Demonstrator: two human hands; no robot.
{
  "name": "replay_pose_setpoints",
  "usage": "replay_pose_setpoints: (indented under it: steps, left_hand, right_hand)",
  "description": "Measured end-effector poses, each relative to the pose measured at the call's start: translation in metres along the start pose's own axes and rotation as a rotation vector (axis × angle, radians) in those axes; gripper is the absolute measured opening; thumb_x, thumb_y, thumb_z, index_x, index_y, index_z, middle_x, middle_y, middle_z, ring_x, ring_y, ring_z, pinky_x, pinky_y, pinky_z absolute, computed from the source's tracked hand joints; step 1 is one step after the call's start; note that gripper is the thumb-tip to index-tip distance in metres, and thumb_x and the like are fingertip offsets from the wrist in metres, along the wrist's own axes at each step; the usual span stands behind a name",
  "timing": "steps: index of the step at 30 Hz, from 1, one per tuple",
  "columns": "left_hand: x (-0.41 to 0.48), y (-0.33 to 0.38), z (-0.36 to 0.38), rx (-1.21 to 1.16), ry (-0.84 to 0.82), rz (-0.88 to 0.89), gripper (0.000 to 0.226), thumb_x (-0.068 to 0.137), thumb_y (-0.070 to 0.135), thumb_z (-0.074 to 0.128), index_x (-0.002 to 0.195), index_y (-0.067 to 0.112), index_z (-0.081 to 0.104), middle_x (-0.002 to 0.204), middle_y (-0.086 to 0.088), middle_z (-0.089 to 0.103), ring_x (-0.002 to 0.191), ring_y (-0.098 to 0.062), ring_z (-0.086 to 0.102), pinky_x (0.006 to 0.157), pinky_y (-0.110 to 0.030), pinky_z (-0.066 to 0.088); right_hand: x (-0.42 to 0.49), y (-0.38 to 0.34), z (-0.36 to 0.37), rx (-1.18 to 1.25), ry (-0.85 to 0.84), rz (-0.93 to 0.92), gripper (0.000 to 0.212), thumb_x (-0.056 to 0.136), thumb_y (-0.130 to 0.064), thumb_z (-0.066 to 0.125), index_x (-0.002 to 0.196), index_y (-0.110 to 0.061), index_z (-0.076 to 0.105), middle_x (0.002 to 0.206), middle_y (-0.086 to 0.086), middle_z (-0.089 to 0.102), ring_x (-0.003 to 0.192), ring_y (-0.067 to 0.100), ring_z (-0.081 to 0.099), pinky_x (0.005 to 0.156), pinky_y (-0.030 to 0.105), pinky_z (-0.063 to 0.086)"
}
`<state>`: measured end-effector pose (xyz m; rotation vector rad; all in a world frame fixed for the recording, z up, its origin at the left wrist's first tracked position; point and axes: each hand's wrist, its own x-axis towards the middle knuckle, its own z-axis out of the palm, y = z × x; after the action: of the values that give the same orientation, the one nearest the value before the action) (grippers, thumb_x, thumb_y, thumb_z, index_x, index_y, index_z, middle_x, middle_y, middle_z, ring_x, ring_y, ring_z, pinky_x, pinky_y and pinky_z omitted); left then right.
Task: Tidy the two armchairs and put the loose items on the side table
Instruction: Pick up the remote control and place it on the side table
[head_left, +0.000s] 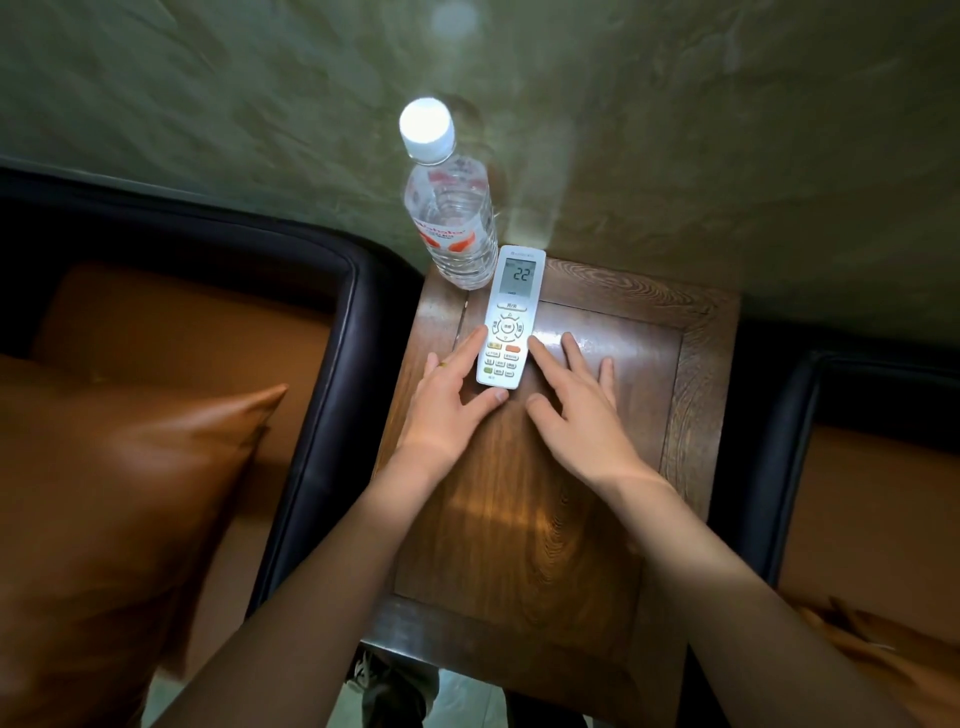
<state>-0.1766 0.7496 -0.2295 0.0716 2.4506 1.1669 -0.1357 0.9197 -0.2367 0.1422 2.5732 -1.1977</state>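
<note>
I log: remote (509, 317) flat on bench (519, 519), far-left part; water bottle (449, 208) upright just beyond. Left hand (449, 402) and right hand (576, 405), fingers spread, touch its near sides.

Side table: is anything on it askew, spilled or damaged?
Nothing stands out. The water bottle stands upright and capped at the side table's far-left corner; the air-conditioner remote lies flat, face up, beside it.

Bare forearms, no sleeves; left hand (448, 401), right hand (582, 410) ungloved.
</note>
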Motion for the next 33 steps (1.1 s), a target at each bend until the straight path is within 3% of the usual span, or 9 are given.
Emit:
replay_pose_setpoints:
  steps: [3, 6, 9, 12, 19, 23, 28, 31, 33]
  left_hand:
    - [0.001, -0.001, -0.001, 0.002, -0.005, -0.002, 0.072, 0.093, 0.020, 0.068, 0.154, 0.030, 0.031, 0.157, 0.013, 0.036, 0.136, 0.005, 0.009, 0.116, -0.022, -0.002]
    - [0.002, -0.004, -0.001, 0.002, -0.007, 0.005, 0.074, 0.092, 0.023, 0.069, 0.154, 0.032, 0.030, 0.157, 0.014, 0.035, 0.150, -0.018, 0.014, 0.114, -0.021, -0.001]
    - [0.000, -0.003, -0.003, -0.009, -0.025, -0.011, 0.082, 0.089, 0.024, 0.073, 0.155, 0.034, 0.026, 0.156, 0.011, 0.038, 0.146, -0.005, 0.015, 0.124, -0.035, 0.004]
    - [-0.009, -0.012, -0.007, -0.024, -0.019, -0.060, 0.091, 0.086, 0.030, 0.076, 0.157, 0.035, 0.020, 0.158, 0.004, 0.037, 0.149, -0.020, 0.025, 0.123, -0.044, 0.022]
    - [-0.072, -0.035, 0.006, 0.182, -0.026, 0.065, 0.076, 0.095, 0.021, 0.062, 0.158, 0.022, 0.020, 0.164, 0.010, 0.017, 0.152, -0.006, 0.007, 0.125, -0.034, 0.002]
    - [-0.119, -0.042, 0.009, 0.194, -0.068, 0.022, 0.074, 0.095, 0.018, 0.059, 0.158, 0.020, 0.019, 0.165, 0.008, 0.014, 0.152, -0.006, 0.001, 0.123, -0.034, 0.001]
    - [-0.176, -0.043, 0.000, 0.094, -0.166, -0.181, 0.080, 0.093, 0.016, 0.063, 0.158, 0.025, 0.018, 0.166, 0.007, 0.012, 0.153, -0.012, 0.005, 0.124, -0.045, 0.018]
    - [-0.216, -0.038, -0.020, -0.024, -0.239, -0.354, 0.075, 0.095, 0.022, 0.063, 0.158, 0.025, 0.021, 0.163, 0.000, 0.024, 0.149, -0.016, 0.025, 0.121, -0.044, 0.028]
    - [-0.245, -0.039, -0.033, -0.060, -0.250, -0.439, 0.068, 0.096, 0.025, 0.062, 0.155, 0.024, 0.029, 0.158, -0.003, 0.036, 0.140, -0.016, 0.039, 0.117, -0.040, 0.034]
  right_hand:
    - [0.001, 0.001, 0.002, 0.008, 0.005, -0.004, 0.066, 0.099, -0.017, 0.046, 0.158, -0.030, 0.022, 0.160, -0.016, 0.029, 0.155, 0.012, -0.001, 0.121, 0.043, -0.018]
    - [-0.001, 0.003, 0.003, 0.028, 0.043, -0.016, 0.065, 0.099, -0.015, 0.047, 0.158, -0.028, 0.024, 0.158, -0.016, 0.029, 0.154, 0.007, 0.001, 0.121, 0.038, -0.017]
    - [-0.006, 0.009, 0.007, 0.051, 0.130, -0.001, 0.061, 0.099, -0.013, 0.049, 0.156, -0.022, 0.031, 0.156, -0.009, 0.031, 0.147, -0.004, 0.004, 0.121, 0.028, -0.013]
    - [-0.016, 0.014, 0.012, 0.030, 0.192, -0.002, 0.057, 0.098, -0.011, 0.050, 0.153, -0.020, 0.038, 0.160, -0.002, 0.031, 0.149, 0.000, 0.009, 0.122, 0.026, -0.007]
    - [-0.063, 0.021, 0.031, -0.076, 0.175, 0.001, 0.050, 0.098, -0.014, 0.051, 0.148, -0.021, 0.048, 0.161, -0.007, 0.033, 0.152, 0.004, 0.009, 0.125, 0.032, -0.005]
    - [-0.101, 0.006, 0.035, -0.080, 0.024, 0.040, 0.054, 0.098, -0.012, 0.050, 0.151, -0.020, 0.042, 0.164, -0.006, 0.024, 0.154, 0.010, 0.002, 0.125, 0.037, -0.005]
    - [-0.150, -0.012, 0.038, -0.084, -0.193, 0.140, 0.060, 0.096, -0.011, 0.051, 0.154, -0.021, 0.036, 0.165, -0.007, 0.021, 0.150, 0.004, -0.002, 0.124, 0.035, -0.001]
    - [-0.184, -0.026, 0.038, -0.054, -0.349, 0.175, 0.059, 0.097, -0.007, 0.051, 0.154, -0.016, 0.036, 0.165, 0.003, 0.022, 0.154, 0.021, 0.008, 0.125, 0.042, 0.015]
    - [-0.203, -0.042, 0.034, 0.015, -0.462, 0.279, 0.058, 0.101, -0.011, 0.049, 0.155, -0.020, 0.033, 0.165, 0.005, 0.022, 0.149, 0.027, 0.027, 0.111, 0.036, 0.038]
